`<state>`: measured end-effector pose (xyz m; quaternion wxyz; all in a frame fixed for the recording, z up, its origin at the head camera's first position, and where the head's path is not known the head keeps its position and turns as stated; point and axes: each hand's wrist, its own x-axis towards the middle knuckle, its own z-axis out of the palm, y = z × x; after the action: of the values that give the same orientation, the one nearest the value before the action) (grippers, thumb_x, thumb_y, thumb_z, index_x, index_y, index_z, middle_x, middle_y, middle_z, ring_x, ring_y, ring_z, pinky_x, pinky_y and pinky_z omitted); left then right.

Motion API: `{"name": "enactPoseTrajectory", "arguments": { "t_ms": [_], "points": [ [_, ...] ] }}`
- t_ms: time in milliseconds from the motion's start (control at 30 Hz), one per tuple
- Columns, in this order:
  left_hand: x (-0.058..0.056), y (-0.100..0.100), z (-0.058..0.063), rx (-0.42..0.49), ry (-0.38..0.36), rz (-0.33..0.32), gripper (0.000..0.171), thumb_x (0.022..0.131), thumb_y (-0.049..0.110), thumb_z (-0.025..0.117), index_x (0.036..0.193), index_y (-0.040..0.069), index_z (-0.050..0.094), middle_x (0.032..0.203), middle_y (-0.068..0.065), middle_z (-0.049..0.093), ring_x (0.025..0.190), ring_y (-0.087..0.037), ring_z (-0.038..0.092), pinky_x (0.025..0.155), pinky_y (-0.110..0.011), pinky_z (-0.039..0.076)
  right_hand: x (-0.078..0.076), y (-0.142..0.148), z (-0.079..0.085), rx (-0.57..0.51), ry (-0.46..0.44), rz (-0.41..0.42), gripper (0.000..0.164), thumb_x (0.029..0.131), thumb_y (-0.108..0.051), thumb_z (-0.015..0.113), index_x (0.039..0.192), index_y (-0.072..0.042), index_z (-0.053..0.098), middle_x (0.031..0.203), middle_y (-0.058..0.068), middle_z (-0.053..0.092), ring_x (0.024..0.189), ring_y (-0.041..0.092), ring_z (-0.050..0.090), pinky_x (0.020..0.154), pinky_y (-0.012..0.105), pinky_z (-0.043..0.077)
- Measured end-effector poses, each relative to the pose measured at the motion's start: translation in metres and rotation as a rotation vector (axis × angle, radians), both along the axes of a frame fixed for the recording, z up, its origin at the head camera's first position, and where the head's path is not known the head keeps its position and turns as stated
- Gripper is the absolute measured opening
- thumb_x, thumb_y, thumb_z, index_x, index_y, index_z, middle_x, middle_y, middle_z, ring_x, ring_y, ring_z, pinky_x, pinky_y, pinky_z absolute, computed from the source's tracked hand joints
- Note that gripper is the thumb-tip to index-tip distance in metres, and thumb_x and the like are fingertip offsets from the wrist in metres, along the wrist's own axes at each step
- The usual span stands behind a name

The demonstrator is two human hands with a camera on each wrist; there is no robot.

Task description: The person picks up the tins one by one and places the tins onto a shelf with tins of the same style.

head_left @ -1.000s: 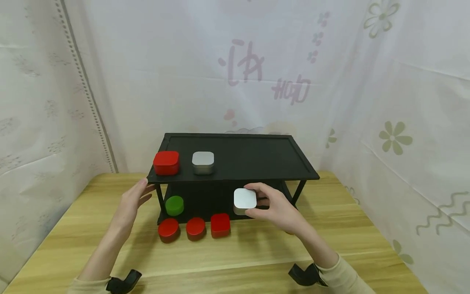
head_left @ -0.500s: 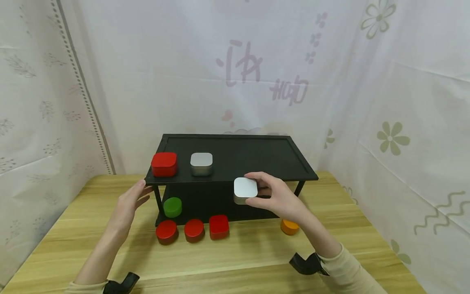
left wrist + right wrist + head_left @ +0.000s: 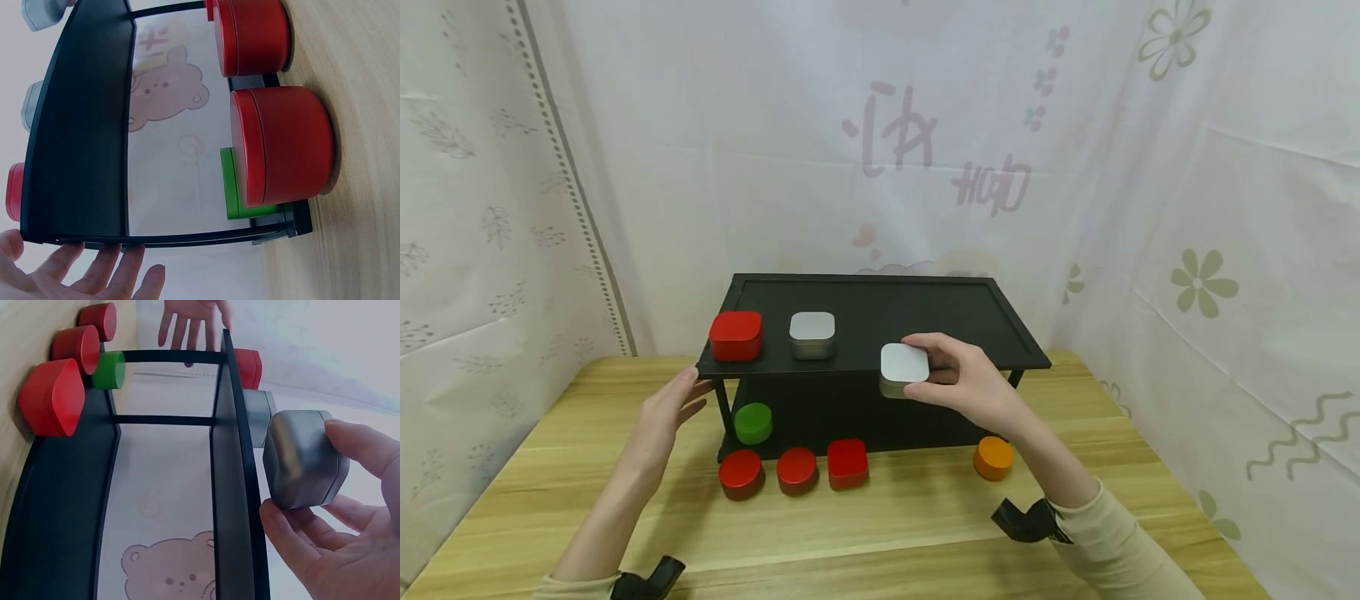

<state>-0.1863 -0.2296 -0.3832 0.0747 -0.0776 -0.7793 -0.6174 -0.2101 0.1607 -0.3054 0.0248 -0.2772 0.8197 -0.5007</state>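
In the head view my right hand (image 3: pixel 970 379) pinches a square silver tin (image 3: pixel 904 367) between thumb and fingers, at the front edge of the black two-tier rack (image 3: pixel 880 312). From the right wrist the held silver tin (image 3: pixel 305 459) shows upright beside the top shelf's edge. My left hand (image 3: pixel 662 421) rests with extended fingers against the rack's left front corner; in the left wrist view its fingertips (image 3: pixel 128 265) touch the side frame. On the top shelf stand a square red tin (image 3: pixel 736 337) and another silver tin (image 3: pixel 812 336).
A round green tin (image 3: pixel 753 423) sits on the lower shelf at left. Along the rack's front on the wooden table (image 3: pixel 820 550) stand two round red tins (image 3: pixel 741 474) and a square red tin (image 3: pixel 847 464). A round orange tin (image 3: pixel 993 458) is at right. Patterned white curtain hangs behind.
My right hand has raised the silver tin from the lower shelf's level to the top shelf's front edge. The orange tin has come into sight. My left hand stays at the corner.
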Motion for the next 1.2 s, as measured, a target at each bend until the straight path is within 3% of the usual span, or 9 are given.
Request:
{"name": "enactPoseTrajectory", "arguments": {
  "t_ms": [133,433,733,933,1200],
  "points": [
    [0.000,0.000,0.000,0.006,-0.001,0.002,0.056,0.101,0.045,0.031,0.143,0.009,0.041,0.130,0.017,0.049,0.115,0.005,0.051,0.091,-0.008,0.045,-0.003,0.000,0.002,0.001,0.022,0.001,0.054,0.079,-0.025,0.076,0.128,-0.021,0.054,0.120,0.004,0.059,0.097,0.021,0.062,0.085,0.026,0.057],
    [0.000,0.000,0.000,-0.013,0.013,0.002,0.056,0.102,0.045,0.030,0.143,0.010,0.041,0.131,0.017,0.049,0.115,0.006,0.051,0.091,-0.008,0.045,0.008,-0.009,0.027,0.042,0.004,-0.022,0.050,0.083,-0.012,0.071,0.130,-0.011,0.052,0.119,0.008,0.058,0.101,0.027,0.061,0.086,0.027,0.056],
    [-0.001,0.000,0.000,-0.006,0.008,-0.001,0.055,0.102,0.046,0.030,0.143,0.011,0.042,0.129,0.019,0.050,0.115,0.004,0.052,0.091,-0.009,0.045,-0.010,-0.007,0.024,0.036,-0.029,-0.023,0.052,0.085,-0.017,0.071,0.132,-0.015,0.051,0.120,0.005,0.060,0.105,0.024,0.061,0.088,0.033,0.055],
    [-0.001,0.000,0.001,-0.012,0.003,0.004,0.055,0.101,0.046,0.030,0.142,0.012,0.042,0.129,0.018,0.051,0.115,0.004,0.052,0.092,-0.010,0.045,-0.028,-0.002,0.012,0.044,-0.024,-0.025,0.050,0.084,-0.025,0.072,0.130,-0.023,0.052,0.119,0.000,0.059,0.101,0.020,0.061,0.087,0.030,0.054],
    [0.000,0.000,0.001,-0.010,0.014,0.005,0.055,0.102,0.045,0.029,0.142,0.010,0.043,0.128,0.020,0.050,0.115,0.005,0.052,0.092,-0.009,0.045,-0.042,-0.002,0.010,0.058,-0.027,-0.015,0.053,0.082,-0.033,0.073,0.131,-0.026,0.052,0.121,-0.002,0.060,0.106,0.017,0.060,0.089,0.030,0.054]
  ]
}}
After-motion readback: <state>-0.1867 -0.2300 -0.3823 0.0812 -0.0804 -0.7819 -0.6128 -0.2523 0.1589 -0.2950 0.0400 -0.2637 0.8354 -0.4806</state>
